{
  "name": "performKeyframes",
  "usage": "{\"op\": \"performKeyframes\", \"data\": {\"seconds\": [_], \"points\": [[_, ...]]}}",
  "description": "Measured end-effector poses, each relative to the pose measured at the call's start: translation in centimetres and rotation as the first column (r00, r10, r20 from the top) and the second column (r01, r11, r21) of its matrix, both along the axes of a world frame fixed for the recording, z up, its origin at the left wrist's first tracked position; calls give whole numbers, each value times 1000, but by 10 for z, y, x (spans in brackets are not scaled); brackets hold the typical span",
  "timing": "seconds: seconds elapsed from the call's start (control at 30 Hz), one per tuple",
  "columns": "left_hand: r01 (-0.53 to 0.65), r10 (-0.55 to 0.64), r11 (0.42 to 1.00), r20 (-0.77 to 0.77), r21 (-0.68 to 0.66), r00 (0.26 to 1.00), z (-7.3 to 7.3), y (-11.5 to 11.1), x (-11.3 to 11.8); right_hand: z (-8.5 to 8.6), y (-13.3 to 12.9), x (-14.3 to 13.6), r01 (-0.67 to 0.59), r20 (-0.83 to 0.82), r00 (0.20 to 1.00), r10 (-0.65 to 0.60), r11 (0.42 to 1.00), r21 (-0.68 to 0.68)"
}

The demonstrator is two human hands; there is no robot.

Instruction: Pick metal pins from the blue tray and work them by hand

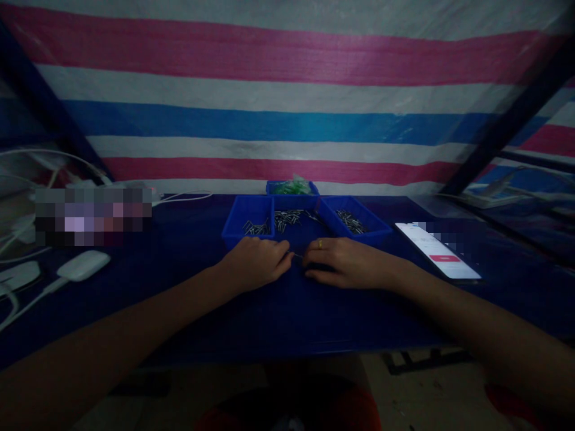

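Observation:
My left hand (257,262) is closed in a pinch at the middle of the blue table. A thin metal piece (297,256) shows between its fingertips and those of my right hand (339,261), whose fingers are curled; the piece is too small and dark to make out its kind. Just beyond my left hand stands a blue bin (230,224) with short metal pins (257,228) in it. Past my right hand, a second blue bin (376,222) holds similar metal pieces (350,221). A loose pile of metal pins (287,219) lies between the bins.
At the back, a blue bin (293,197) holds green plastic packets (291,187). A lit phone (438,251) lies to the right. A white charger (84,264) and cables are on the left of the blue table (287,323). Striped sheeting (287,126) hangs behind.

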State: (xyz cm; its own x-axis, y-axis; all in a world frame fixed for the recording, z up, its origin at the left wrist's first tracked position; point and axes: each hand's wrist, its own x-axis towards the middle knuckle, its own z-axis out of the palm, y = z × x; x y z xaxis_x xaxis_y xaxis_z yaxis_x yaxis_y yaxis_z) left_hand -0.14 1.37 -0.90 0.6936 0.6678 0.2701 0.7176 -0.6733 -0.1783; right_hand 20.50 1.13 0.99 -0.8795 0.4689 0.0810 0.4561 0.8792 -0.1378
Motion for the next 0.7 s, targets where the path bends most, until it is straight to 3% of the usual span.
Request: {"op": "performKeyframes", "data": {"seconds": [0.1,0.2,0.3,0.4,0.53,0.63,0.7], "points": [[-47,48,999,-27,24,999,0,-1,0,2,1,2,35,4,999,-35,996,77],[-57,59,997,-53,43,997,-1,-1,0,7,5,5,177,-35,984,-173,961,210],[-37,40,998,-71,45,997,-1,-1,0,12,11,12,370,-108,929,-354,870,325],[-7,9,999,-75,31,997,0,0,0,13,22,25,566,-147,818,-556,730,383],[-2,3,1000,-76,13,997,1,0,0,11,33,38,661,-88,718,-690,638,395],[-8,8,1000,-82,5,997,1,0,0,10,32,34,644,-129,743,-657,649,405],[-7,7,1000,-84,-1,996,1,0,0,9,27,25,566,-157,818,-553,726,390]]}}
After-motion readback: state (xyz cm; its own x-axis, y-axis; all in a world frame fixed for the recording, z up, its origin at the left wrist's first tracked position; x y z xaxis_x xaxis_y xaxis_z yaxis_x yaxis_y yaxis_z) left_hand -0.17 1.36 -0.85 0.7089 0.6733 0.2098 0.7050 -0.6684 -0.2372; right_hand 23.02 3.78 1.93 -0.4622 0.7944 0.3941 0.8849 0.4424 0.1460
